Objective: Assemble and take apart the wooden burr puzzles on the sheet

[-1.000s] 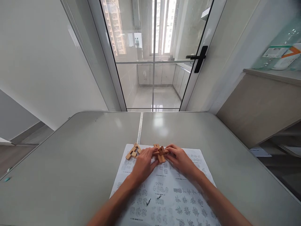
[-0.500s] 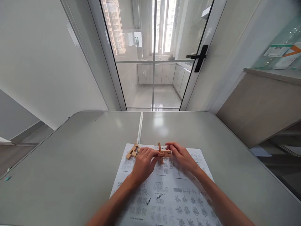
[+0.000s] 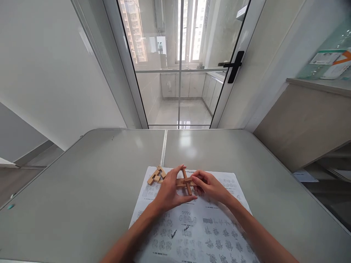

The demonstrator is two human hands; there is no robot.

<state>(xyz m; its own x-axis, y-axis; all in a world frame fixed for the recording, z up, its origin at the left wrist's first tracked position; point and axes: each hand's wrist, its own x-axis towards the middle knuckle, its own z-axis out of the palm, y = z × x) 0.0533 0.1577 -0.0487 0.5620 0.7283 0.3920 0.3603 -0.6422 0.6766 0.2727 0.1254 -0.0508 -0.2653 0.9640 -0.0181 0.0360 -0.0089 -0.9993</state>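
Observation:
Over the printed sheet [image 3: 189,233], several interlocked wooden puzzle pieces [image 3: 187,181] form a cross, one stick lying sideways and another crossing it. My left hand [image 3: 170,188] spans the crossing stick, its forefinger at the far end and its thumb by the near end. With thumb and fingertips my right hand [image 3: 210,185] pinches the right side of the cross; its other fingers curl below. Beside my left hand, loose wooden puzzle pieces [image 3: 157,176] lie on the sheet's upper left corner. My left palm and fingers hide part of the cross.
The sheet lies on a grey table [image 3: 82,190] with a seam [image 3: 163,148] running away from me. Past the table's far edge stands a glass door [image 3: 178,84] with a black handle [image 3: 234,67]. At the right, a shelf [image 3: 315,83] bears a clear plastic container [image 3: 327,62].
My left hand has gone from pinching the cross at its centre to spanning the crossing stick with thumb and forefinger. My right fingers have moved slightly left, onto the cross.

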